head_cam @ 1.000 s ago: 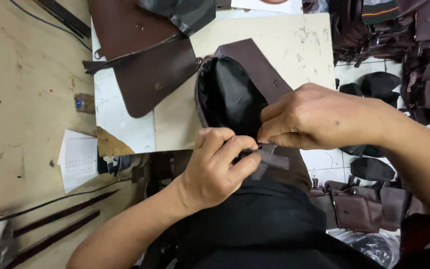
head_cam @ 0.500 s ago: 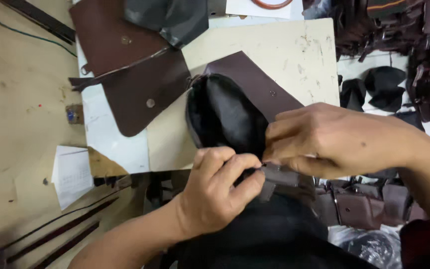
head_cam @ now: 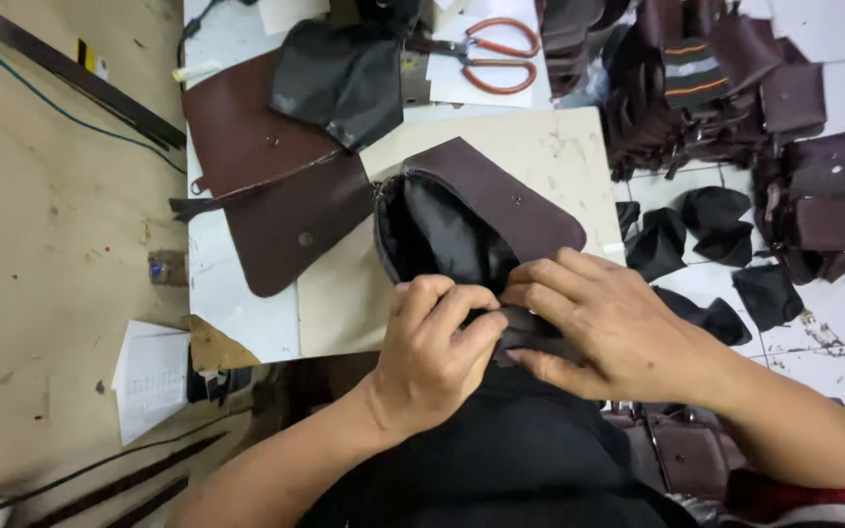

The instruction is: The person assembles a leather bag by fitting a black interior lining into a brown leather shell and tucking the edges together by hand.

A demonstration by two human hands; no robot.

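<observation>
A dark brown leather bag [head_cam: 501,200] with black lining [head_cam: 437,235] lies open at the near edge of a pale work board [head_cam: 550,147]. My left hand [head_cam: 432,357] pinches the bag's near rim, with fingers curled over the lining. Meeting it from the right, my right hand [head_cam: 608,328] grips the same brown rim and a small strap piece [head_cam: 530,337]. Both hands touch each other over the bag's edge, above my dark-clothed lap.
Brown leather flaps [head_cam: 276,196] and a black lining piece [head_cam: 344,83] lie at the back left of the board. Orange-handled scissors [head_cam: 496,59] rest behind. Stacks of brown bag parts [head_cam: 735,88] and black pieces [head_cam: 706,225] cover the tiled floor right. Paper [head_cam: 149,376] lies left.
The view has shifted so the board sits lower and nearer. My hands stay on the bag's rim; the right hand's fingers have moved closer to the left hand's.
</observation>
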